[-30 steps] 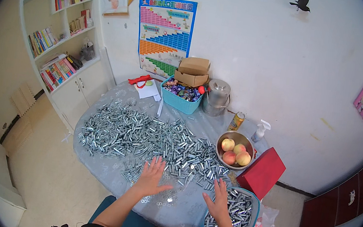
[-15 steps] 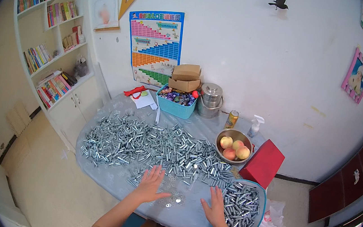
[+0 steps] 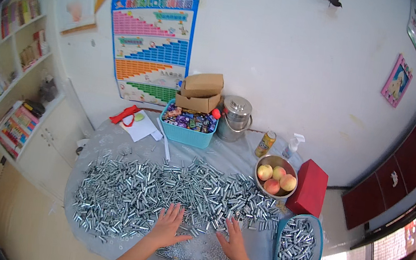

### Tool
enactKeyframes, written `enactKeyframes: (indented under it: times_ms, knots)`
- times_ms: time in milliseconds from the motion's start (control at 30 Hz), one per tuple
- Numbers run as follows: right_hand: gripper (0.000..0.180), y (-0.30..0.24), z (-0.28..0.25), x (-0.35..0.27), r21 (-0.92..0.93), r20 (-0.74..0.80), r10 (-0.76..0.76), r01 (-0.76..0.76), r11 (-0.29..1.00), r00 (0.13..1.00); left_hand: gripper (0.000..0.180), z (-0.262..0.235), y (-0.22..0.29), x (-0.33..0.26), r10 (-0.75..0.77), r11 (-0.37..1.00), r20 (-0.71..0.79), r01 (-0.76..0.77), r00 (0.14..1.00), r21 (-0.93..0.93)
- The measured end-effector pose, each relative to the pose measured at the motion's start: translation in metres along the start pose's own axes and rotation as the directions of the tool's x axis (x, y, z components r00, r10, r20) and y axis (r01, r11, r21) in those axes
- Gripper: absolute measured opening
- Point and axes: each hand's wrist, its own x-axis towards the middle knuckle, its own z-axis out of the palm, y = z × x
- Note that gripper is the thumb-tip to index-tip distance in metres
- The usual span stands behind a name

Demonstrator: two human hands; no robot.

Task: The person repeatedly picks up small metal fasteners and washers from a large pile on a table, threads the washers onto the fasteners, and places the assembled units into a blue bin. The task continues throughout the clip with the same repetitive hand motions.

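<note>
Many small silver metal cylinders [image 3: 132,193], which look like bolt sleeves, lie in a wide heap across the grey cloth of the table. My left hand [image 3: 167,229] rests palm down at the heap's near edge, fingers spread and touching or just over the pieces. To its right, my right hand [image 3: 232,243] is also palm down with fingers apart, its tips by the same edge. Neither hand holds anything. Between them, small flat rings like washers [image 3: 198,253] are scattered on the cloth. A blue plastic basin [image 3: 319,247] at the right holds more metal cylinders.
Behind the basin stand a red box [image 3: 309,186] and a metal bowl [image 3: 291,193] of peaches. Farther back are a can [image 3: 265,143], a spray bottle [image 3: 292,146], a lidded steel pail [image 3: 235,118] and a turquoise basket [image 3: 186,135] with small packets and cardboard boxes.
The view has shifted, bringing the table nearer. My right hand has moved away from the basin, toward the heap and my left hand. Both hands remain spread.
</note>
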Motion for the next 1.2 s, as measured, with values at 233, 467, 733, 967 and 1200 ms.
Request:
enactKeyframes:
  times_ms: [233, 467, 733, 967, 1200]
  knots:
    - [0.06, -0.01, 0.031, 0.004, 0.056, -0.113, 0.141, -0.135, 0.989, 0.984, 0.101, 0.009, -0.051, 0.023, 0.116, 0.991, 0.116, -0.108, 0.986, -0.074]
    - [0.057, -0.01, 0.056, 0.027, 0.052, -0.123, 0.14, -0.135, 0.99, 0.982, 0.097, -0.006, -0.069, 0.022, 0.103, 0.995, 0.097, -0.103, 0.99, -0.01]
    - [0.059, 0.006, 0.082, 0.042, 0.042, -0.026, 0.088, -0.087, 0.995, 0.996, 0.095, 0.01, -0.086, 0.006, 0.028, 1.0, 0.08, -0.027, 0.996, -0.015]
    - [0.058, 0.013, 0.087, 0.056, 0.042, 0.021, -0.031, 0.03, 0.999, 0.999, 0.094, 0.026, -0.09, -0.004, -0.013, 0.999, 0.064, 0.01, 0.998, 0.046]
    - [0.057, 0.009, 0.067, 0.068, 0.01, 0.032, -0.209, 0.209, 0.978, 0.977, 0.094, 0.029, -0.08, 0.004, 0.041, 0.995, -0.019, -0.039, 0.999, 0.093]
